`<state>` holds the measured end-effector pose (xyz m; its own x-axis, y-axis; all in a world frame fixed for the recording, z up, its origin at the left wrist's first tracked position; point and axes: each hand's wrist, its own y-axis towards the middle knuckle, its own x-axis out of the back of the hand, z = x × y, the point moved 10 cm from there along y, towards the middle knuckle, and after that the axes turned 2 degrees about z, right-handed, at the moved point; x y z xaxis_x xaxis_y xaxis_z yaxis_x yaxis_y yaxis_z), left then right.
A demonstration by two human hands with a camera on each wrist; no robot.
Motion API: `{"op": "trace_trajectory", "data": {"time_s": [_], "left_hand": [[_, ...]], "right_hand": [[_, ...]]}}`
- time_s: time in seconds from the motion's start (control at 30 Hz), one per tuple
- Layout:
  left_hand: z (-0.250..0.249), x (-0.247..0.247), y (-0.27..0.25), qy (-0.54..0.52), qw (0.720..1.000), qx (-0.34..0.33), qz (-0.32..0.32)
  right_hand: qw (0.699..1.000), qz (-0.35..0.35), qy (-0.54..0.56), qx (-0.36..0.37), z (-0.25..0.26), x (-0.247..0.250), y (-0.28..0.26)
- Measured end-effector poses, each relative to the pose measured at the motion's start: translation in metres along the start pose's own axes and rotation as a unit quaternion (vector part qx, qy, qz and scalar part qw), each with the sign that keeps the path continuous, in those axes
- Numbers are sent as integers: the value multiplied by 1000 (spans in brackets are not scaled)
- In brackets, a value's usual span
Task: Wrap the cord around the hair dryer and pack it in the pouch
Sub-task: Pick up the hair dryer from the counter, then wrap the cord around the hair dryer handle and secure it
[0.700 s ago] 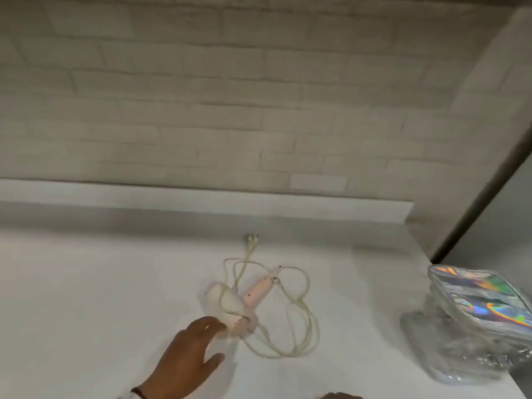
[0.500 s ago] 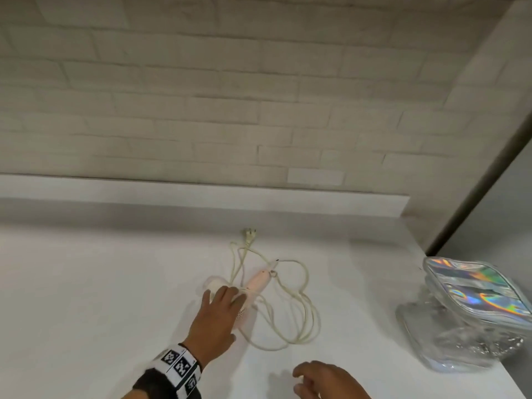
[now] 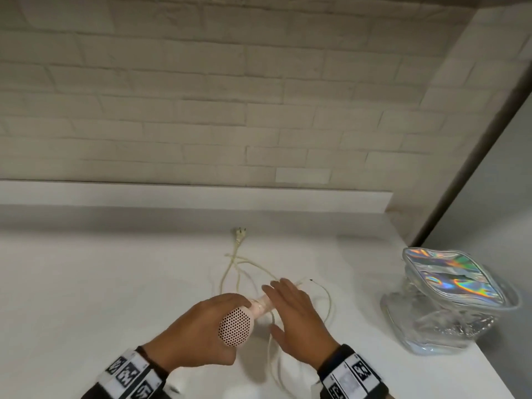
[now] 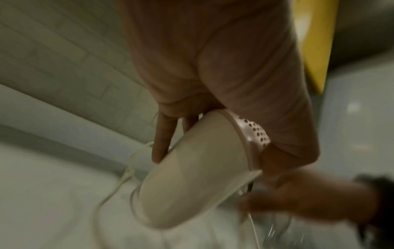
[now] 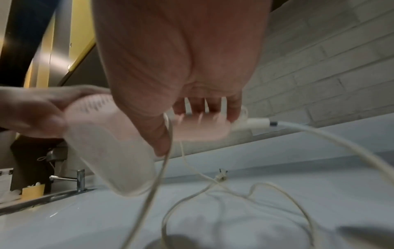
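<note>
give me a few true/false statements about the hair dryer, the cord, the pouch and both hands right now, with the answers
1. The left hand grips the hair dryer by its barrel. True.
2. The cord is wound tightly round the dryer. False: it lies in loose loops on the counter.
3. The plug lies on the counter, near the back ledge. True.
4. The dryer is inside the pouch. False: the pouch stands apart, to the right.
5. The right hand holds the pouch. False: its fingers are at the dryer's handle.
</note>
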<state>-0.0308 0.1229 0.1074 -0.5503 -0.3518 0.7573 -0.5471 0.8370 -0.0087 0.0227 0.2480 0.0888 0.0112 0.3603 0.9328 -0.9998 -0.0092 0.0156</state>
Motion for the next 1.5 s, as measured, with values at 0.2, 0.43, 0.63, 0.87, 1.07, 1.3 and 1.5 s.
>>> {"op": "trace_trajectory", "data": {"time_s": [0.2,0.43,0.63,0.87,1.07,1.3,1.5], "left_hand": [[-21,49,-30,-174,984,15,-34],[-20,59,-34,-297,952,-5,-75],[-4,63,-33,-439,887,-31,-139],[26,32,-36,-501,859,67,-78],[-12,19,-16,-200,975,95,-35],[-42,5,-4,-229,971,74,-21],[-23,22,-2,-250,961,99,-57]], "right_hand": [[995,-88,1,48,14,44,3],[987,-82,135,36,16,50,2],[970,-73,233,-2,3,46,-7],[942,-101,316,-53,-13,59,-8],[956,-75,282,29,34,77,3],[902,-132,411,25,13,105,13],[972,-130,70,-182,-111,118,20]]}}
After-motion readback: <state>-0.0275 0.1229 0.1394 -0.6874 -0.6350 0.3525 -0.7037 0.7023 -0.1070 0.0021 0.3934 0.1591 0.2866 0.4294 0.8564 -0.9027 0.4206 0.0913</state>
